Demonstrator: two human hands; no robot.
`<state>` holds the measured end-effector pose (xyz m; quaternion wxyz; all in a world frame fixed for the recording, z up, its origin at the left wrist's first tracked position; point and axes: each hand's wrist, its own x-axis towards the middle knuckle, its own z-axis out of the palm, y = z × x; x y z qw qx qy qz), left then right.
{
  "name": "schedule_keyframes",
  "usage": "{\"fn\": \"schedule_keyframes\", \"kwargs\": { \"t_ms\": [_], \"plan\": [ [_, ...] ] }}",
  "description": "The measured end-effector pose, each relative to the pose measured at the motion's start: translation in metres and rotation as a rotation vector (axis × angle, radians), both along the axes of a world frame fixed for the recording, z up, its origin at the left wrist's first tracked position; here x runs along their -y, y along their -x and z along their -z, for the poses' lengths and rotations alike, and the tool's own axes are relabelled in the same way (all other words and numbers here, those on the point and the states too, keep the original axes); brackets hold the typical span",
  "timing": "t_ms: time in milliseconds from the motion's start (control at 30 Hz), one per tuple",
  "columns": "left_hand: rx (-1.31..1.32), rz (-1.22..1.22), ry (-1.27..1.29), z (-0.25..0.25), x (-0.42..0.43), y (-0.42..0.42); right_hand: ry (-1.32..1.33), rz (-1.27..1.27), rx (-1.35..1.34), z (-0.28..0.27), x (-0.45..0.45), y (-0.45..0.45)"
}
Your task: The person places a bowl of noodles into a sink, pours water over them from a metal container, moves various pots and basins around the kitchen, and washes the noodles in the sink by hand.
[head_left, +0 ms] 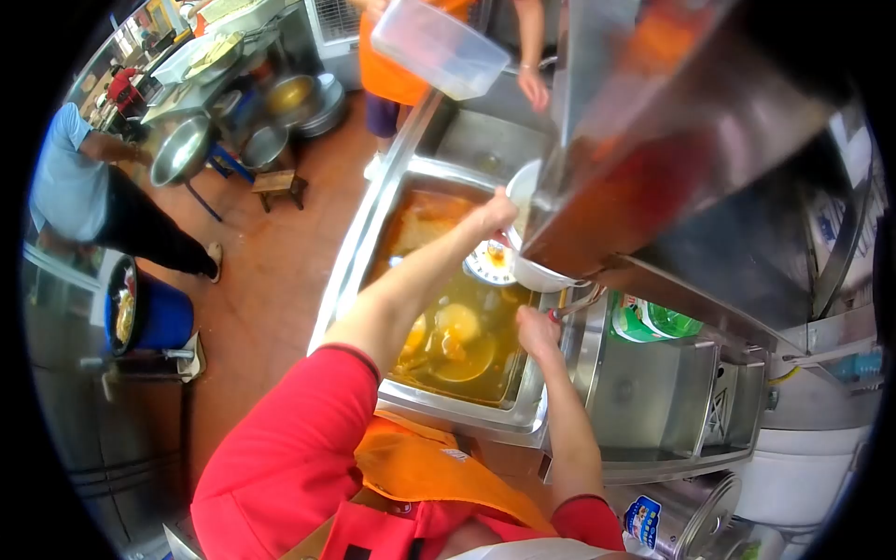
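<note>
My left hand (497, 217) is closed on the rim of a large white bowl (541, 274), tilted over the sink basin (329, 322) and partly hidden behind a steel shelf. My right hand (539, 333) is closed around the red handle of a metal utensil (585, 301); its far end is unclear against the bowl. Below the bowl, a patterned white dish (489, 264) with orange food scraps shows in the murky, yellowish water. Several other dishes, among them a round bowl (464, 359), lie in the same water.
A steel shelf (644, 205) juts over the sink's right side. Across the sink, a person in orange (401, 61) holds a clear plastic tub (439, 47). At left, another person (75, 187) holds a metal basin (181, 151); a blue bin (166, 308) stands nearby.
</note>
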<state>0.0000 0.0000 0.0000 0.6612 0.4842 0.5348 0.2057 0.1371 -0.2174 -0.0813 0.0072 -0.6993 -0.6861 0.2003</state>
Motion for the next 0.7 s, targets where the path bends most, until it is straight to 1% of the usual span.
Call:
{"fn": "schedule_keyframes", "kwargs": {
  "t_ms": [67,100,133,167,200,233,300,367,433,500,567,600,667,700],
  "plan": [
    [0.006,-0.008,-0.007,-0.004,0.002,0.008,-0.018,0.006,-0.03,-0.001,0.001,0.011],
    [0.178,0.033,-0.076,0.009,-0.034,-0.022,-0.061,0.028,0.051,-0.013,-0.028,-0.018],
    [0.233,0.06,-0.046,0.066,-0.03,-0.016,-0.003,0.041,0.014,-0.009,-0.003,0.0],
    [0.143,0.041,-0.042,0.043,-0.023,-0.012,0.019,0.042,0.017,-0.011,0.003,-0.001],
    [0.054,0.024,-0.035,0.017,-0.014,-0.008,-0.021,0.031,-0.003,-0.007,-0.002,0.003],
    [0.081,0.012,-0.059,0.002,-0.001,-0.006,-0.025,0.022,0.009,-0.007,0.0,-0.001],
    [0.069,0.006,-0.027,-0.017,0.007,-0.007,-0.04,0.014,0.03,-0.009,0.002,-0.008],
    [0.03,0.01,-0.01,-0.01,-0.002,-0.004,-0.066,-0.002,0.039,0.0,-0.003,-0.002],
    [0.0,-0.008,-0.013,-0.015,-0.002,0.001,-0.063,-0.008,0.043,0.004,-0.004,0.002],
    [0.012,0.006,-0.02,-0.015,-0.001,-0.002,-0.073,0.005,0.015,0.001,-0.005,0.003],
    [0.058,-0.012,-0.059,0.0,-0.005,-0.004,-0.068,0.021,0.001,-0.001,-0.002,0.003],
    [0.072,0.024,-0.081,0.004,-0.007,-0.002,-0.06,0.016,0.003,0.003,-0.003,0.002],
    [0.065,0.055,-0.075,-0.012,0.001,0.005,-0.058,0.022,0.015,0.011,-0.003,-0.003],
    [0.037,0.049,-0.046,-0.032,0.009,0.011,-0.065,0.032,0.021,0.015,-0.003,-0.002]
  ]
}}
